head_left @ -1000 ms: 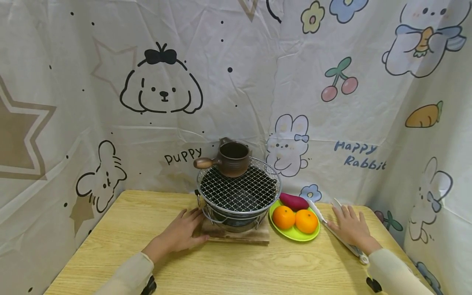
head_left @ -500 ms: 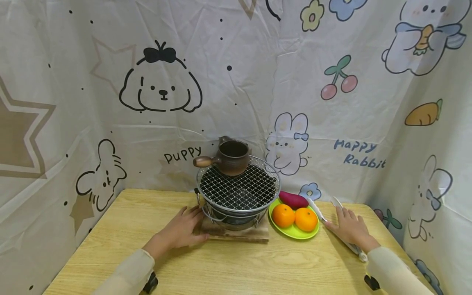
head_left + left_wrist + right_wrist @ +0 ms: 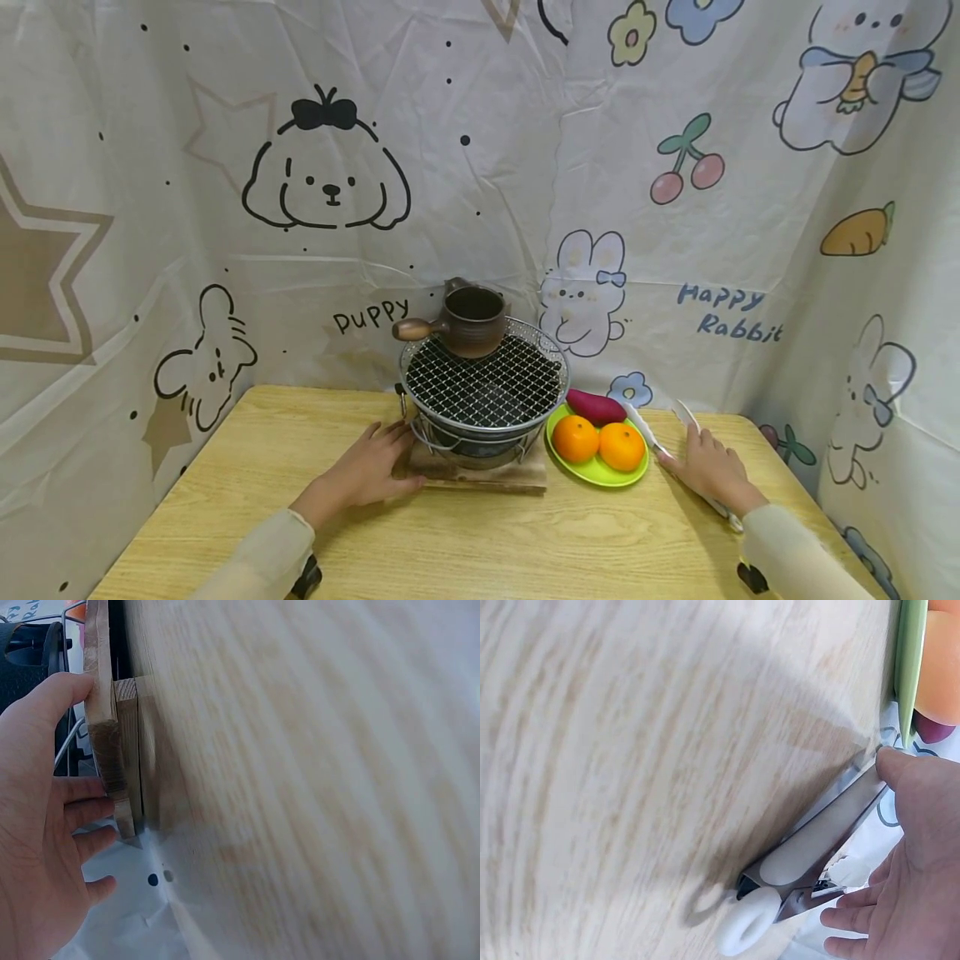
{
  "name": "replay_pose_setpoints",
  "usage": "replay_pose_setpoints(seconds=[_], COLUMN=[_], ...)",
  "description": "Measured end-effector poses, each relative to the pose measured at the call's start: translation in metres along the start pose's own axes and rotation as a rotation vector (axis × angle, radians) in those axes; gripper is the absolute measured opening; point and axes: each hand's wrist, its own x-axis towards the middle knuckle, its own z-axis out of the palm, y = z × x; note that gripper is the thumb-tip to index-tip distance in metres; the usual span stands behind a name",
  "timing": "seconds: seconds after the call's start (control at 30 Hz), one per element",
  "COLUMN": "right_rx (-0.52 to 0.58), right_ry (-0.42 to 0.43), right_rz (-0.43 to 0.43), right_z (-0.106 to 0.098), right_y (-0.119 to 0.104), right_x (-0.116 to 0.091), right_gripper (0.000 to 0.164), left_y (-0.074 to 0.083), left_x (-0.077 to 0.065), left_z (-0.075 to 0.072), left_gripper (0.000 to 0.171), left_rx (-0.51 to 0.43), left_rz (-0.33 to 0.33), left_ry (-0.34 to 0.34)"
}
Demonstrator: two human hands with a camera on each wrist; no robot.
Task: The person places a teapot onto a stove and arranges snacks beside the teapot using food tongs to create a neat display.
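Observation:
My left hand (image 3: 375,467) rests at the left front corner of a wooden board (image 3: 487,477). In the left wrist view the thumb touches the board's edge, and the loosely bent fingers lie along its side. On that board stands a round grill (image 3: 487,383) with a wire mesh, bearing a brown side-handled pot (image 3: 472,323). My right hand (image 3: 712,468) holds metal food tongs (image 3: 817,832) between thumb and fingers, with the thumb on one arm. The tongs' pale tips point to the back; their white ring (image 3: 748,922) is at the near end.
Left of the tongs is a lime-green plate (image 3: 600,478) bearing two oranges (image 3: 576,439) and a purple, eggplant-like vegetable (image 3: 596,407). The wooden table (image 3: 525,550) ends at a printed cloth backdrop (image 3: 465,183) behind and at the sides.
My right hand has shifted slightly left, and its fingers have drawn in round the tongs, whose arms sit a little closer together. The left hand, grill, pot and plate have not moved.

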Motion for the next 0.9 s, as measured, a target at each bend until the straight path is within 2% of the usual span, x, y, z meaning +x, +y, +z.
replay_pose_setpoints(seconds=[0.17,0.4,0.73,0.9], right_rx=[-0.018,-0.02,-0.02,-0.026], right_ry=[0.005,-0.015,-0.005,0.004], right_rz=[0.019,0.037,0.05,0.048], right_z=[0.001,0.005,0.007,0.012], right_y=[-0.001,-0.001,-0.002,0.001], right_x=[-0.001,-0.004,-0.007,-0.006], right_gripper=[0.092,0.106,0.103,0.107], left_y=[0.0,0.001,0.0,0.0], left_x=[-0.001,-0.001,-0.001,-0.001], left_z=[0.0,0.001,0.001,0.001], left_gripper=[0.079,0.079,0.079,0.079], left_rx=[-0.005,-0.007,-0.014,-0.017], left_rz=[-0.001,-0.001,0.002,0.0], left_ry=[0.006,0.012,0.017,0.013])
